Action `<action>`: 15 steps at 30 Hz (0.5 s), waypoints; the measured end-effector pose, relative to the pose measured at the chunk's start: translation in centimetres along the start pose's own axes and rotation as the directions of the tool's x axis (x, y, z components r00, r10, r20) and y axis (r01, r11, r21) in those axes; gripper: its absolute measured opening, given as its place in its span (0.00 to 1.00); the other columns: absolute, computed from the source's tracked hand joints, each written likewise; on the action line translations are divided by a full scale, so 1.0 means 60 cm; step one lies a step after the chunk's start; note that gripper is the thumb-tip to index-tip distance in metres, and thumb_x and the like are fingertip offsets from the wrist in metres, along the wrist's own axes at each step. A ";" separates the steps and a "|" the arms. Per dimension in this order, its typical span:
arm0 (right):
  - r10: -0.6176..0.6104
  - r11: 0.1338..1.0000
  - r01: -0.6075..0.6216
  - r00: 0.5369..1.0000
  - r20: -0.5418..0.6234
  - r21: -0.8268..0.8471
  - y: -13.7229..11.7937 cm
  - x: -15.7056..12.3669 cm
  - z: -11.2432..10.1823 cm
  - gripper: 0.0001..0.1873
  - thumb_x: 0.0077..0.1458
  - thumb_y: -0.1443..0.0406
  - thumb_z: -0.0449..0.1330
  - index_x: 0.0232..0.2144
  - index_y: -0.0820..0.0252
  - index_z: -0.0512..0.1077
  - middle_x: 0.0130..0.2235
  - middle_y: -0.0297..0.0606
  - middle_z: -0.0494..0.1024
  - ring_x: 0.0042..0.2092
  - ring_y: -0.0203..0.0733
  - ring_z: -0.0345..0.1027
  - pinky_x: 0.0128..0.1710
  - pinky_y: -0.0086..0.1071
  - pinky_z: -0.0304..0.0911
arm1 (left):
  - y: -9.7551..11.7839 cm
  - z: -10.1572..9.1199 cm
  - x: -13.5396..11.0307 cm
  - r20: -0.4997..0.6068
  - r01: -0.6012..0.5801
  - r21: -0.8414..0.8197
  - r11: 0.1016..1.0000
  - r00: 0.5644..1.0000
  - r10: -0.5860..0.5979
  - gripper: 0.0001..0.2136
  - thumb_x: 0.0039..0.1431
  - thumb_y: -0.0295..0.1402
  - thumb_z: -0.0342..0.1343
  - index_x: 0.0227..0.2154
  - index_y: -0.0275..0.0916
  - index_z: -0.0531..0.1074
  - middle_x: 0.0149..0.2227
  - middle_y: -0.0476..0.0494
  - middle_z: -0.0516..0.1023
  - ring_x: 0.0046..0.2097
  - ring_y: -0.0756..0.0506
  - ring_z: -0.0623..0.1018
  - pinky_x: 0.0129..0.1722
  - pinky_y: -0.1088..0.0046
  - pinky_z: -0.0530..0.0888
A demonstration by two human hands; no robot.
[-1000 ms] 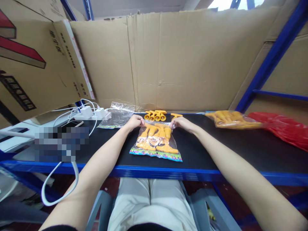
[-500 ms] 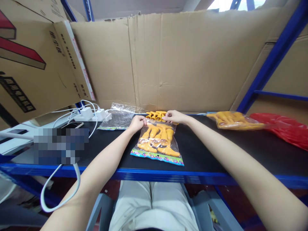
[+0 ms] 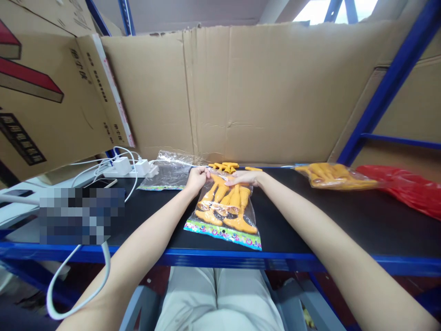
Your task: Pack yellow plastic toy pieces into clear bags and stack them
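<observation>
A clear plastic bag [image 3: 257,218] with a colourful printed strip along its near edge lies in front of me, holding several orange plastic pieces [image 3: 241,224] with T-shaped ends. My left hand [image 3: 198,180] is closed, pinching the bag's far left corner. At the bag's far end, my right hand [image 3: 246,177] reaches over its mouth with the thumb pointing left, closed on an orange plastic piece [image 3: 217,178]. Its fingertips are partly hidden. Just behind the bag, more loose orange pieces [image 3: 223,165] lie by the cardboard wall, one of them [image 3: 254,168] apart to the right.
Another clear bag [image 3: 165,172] lies flat on the left, beside a white power strip [image 3: 138,169] with cables. To the right are a filled bag of orange pieces [image 3: 334,175] and a red plastic bag [image 3: 403,186]. A cardboard panel [image 3: 275,92] stands behind the black tabletop [image 3: 330,225].
My right hand has moved from the loose orange pieces toward me, onto the bag's mouth. The left hand still pinches the corner. The view has shifted slightly.
</observation>
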State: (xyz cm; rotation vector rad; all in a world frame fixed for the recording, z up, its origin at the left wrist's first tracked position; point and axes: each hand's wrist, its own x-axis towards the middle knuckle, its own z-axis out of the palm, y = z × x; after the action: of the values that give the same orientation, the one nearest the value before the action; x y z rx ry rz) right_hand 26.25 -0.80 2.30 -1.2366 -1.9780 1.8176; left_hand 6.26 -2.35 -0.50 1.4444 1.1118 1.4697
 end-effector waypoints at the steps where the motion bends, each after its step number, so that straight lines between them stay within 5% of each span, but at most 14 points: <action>1: -0.001 1.000 0.001 1.000 -0.018 0.030 0.002 -0.006 0.005 0.21 0.40 0.59 0.69 0.36 0.66 0.72 0.38 0.43 0.78 0.40 0.40 0.73 0.46 0.36 0.67 | 0.004 0.001 -0.001 0.002 0.013 -0.011 1.000 1.000 -0.013 0.09 0.36 0.18 0.43 0.12 0.35 0.65 0.15 0.54 0.66 0.20 0.55 0.68 0.24 0.82 0.68; 5: -0.052 0.969 0.072 0.994 -0.093 0.236 0.021 -0.048 0.018 0.19 0.43 0.64 0.67 0.39 0.66 0.72 0.41 0.45 0.78 0.39 0.41 0.74 0.46 0.37 0.68 | 0.010 -0.003 0.004 -0.016 0.027 -0.114 0.993 0.999 -0.029 0.07 0.42 0.21 0.49 0.16 0.33 0.69 0.32 0.46 0.76 0.30 0.52 0.75 0.30 0.77 0.74; 8: -0.097 0.911 0.205 0.950 -0.296 0.359 0.047 -0.094 0.022 0.17 0.47 0.67 0.65 0.41 0.66 0.71 0.42 0.47 0.77 0.39 0.42 0.74 0.45 0.37 0.69 | 0.008 -0.012 0.011 -0.071 0.030 -0.109 0.994 0.997 -0.038 0.05 0.42 0.22 0.50 0.19 0.33 0.70 0.37 0.43 0.77 0.32 0.51 0.76 0.32 0.74 0.75; 10: -0.100 0.847 0.346 0.850 -0.518 0.404 0.064 -0.131 0.021 0.15 0.49 0.69 0.63 0.41 0.66 0.70 0.42 0.47 0.77 0.39 0.42 0.74 0.45 0.36 0.69 | 0.005 -0.015 0.013 -0.088 0.043 -0.070 0.997 0.995 -0.049 0.06 0.42 0.22 0.49 0.20 0.34 0.70 0.34 0.44 0.77 0.32 0.51 0.76 0.30 0.75 0.75; 12: -0.044 0.779 0.471 0.699 -0.713 0.414 0.079 -0.174 0.018 0.11 0.52 0.70 0.59 0.40 0.64 0.70 0.42 0.46 0.78 0.39 0.43 0.74 0.43 0.36 0.71 | 0.003 -0.016 0.012 -0.086 0.054 -0.037 0.998 0.995 -0.057 0.06 0.42 0.22 0.49 0.21 0.34 0.70 0.32 0.45 0.76 0.31 0.51 0.76 0.28 0.77 0.74; 15: 0.074 0.725 0.573 0.486 -0.871 0.382 0.105 -0.241 0.003 0.11 0.59 0.66 0.50 0.42 0.60 0.69 0.48 0.46 0.75 0.44 0.42 0.72 0.41 0.36 0.71 | 0.003 -0.013 0.010 -0.073 0.066 0.000 0.998 0.995 -0.066 0.07 0.42 0.21 0.49 0.23 0.34 0.70 0.31 0.46 0.75 0.31 0.51 0.75 0.27 0.78 0.74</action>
State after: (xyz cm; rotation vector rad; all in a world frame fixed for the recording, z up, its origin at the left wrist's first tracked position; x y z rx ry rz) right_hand 38.14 -11.19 2.24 -1.1222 -0.7883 1.1318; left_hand 5.47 -1.90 -0.16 1.3520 1.1946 1.4847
